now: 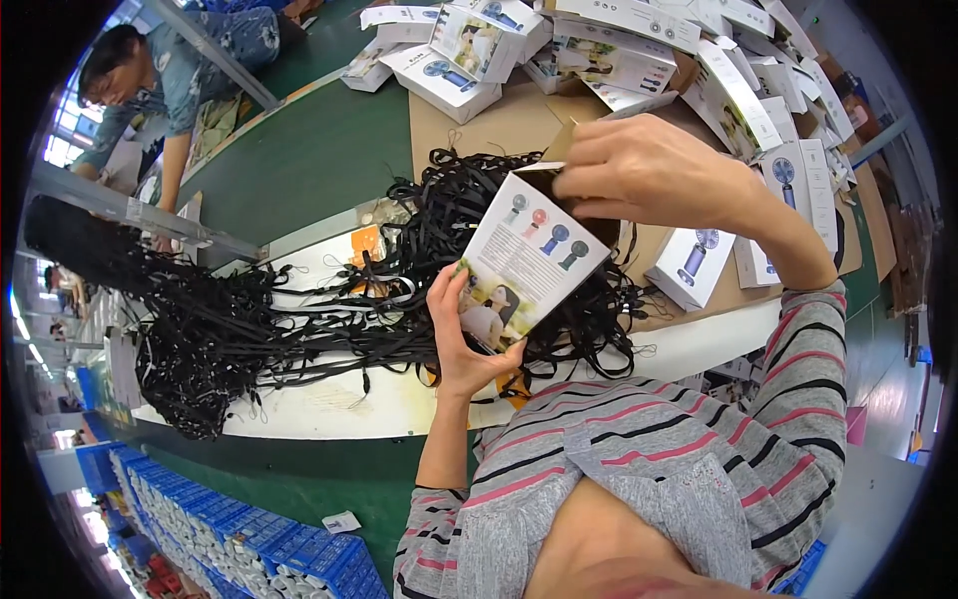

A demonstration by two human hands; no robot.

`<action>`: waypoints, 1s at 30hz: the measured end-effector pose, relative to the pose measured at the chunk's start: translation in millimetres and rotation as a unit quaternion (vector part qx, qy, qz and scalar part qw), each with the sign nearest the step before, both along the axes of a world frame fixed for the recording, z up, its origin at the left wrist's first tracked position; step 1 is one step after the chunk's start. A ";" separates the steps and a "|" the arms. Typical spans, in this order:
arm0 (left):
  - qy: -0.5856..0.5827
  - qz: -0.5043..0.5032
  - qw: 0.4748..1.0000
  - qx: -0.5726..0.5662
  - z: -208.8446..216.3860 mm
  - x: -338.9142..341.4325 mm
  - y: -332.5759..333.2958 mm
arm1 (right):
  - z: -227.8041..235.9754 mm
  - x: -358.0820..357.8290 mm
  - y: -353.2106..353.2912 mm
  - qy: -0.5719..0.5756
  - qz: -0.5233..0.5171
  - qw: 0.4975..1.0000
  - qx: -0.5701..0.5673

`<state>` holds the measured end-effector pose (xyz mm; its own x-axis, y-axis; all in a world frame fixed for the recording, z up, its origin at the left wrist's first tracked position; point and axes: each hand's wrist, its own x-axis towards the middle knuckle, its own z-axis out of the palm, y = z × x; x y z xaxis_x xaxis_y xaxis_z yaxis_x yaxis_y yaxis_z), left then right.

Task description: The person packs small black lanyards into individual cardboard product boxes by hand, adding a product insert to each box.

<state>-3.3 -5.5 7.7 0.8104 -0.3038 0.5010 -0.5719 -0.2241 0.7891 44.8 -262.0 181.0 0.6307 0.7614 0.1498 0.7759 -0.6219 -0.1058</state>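
Grips a white printed box (539,265) in the left hand (461,339), with fingers along its left edge and thumb under its bottom corner; holds it tilted above the bench (329,411), over a heap of black straps (469,195); bends the right hand (639,165) across the open upper end, with fingers curled and tips partly hidden, so cannot tell whether pinching anything there; shows on the near face four small fans in a row, in grey, pink, blue and dark green, above dark print too fine to read and a photo of a person; sees, beyond the right hand, piled boxes (619,70) on a cardboard sheet (444,125), labelled with fan pictures, photos and small lettering; sees a co-worker (195,75) leaning in at far left.
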 end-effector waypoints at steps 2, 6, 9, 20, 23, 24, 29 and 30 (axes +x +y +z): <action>-0.008 0.006 1.000 0.003 -0.3 -1.6 1.1 | -1.7 0.7 1.7 -0.027 -0.011 0.998 0.061; -0.023 0.006 1.000 -0.003 -3.7 -2.0 5.5 | -12.1 1.8 2.4 0.050 -0.083 0.994 0.047; -0.050 -0.021 0.998 0.002 0.3 -2.7 4.7 | -14.0 9.2 5.5 0.123 -0.040 0.986 0.105; 0.012 0.076 0.997 -0.015 1.1 7.8 10.1 | 6.7 4.6 -0.9 0.129 -0.032 0.977 0.168; -0.015 0.116 0.993 0.020 7.2 14.2 14.9 | -13.3 1.2 -1.0 0.033 -0.018 0.987 0.156; -0.005 0.120 0.992 0.023 8.2 13.9 15.4 | -24.2 0.8 2.2 -0.034 -0.047 0.984 0.169; 0.056 0.154 0.987 0.002 10.9 18.3 4.7 | -61.3 8.3 19.8 -0.201 -0.121 0.961 0.147; 0.049 0.171 0.984 0.000 12.0 21.7 -0.5 | -67.5 13.6 20.6 -0.201 -0.146 0.959 0.138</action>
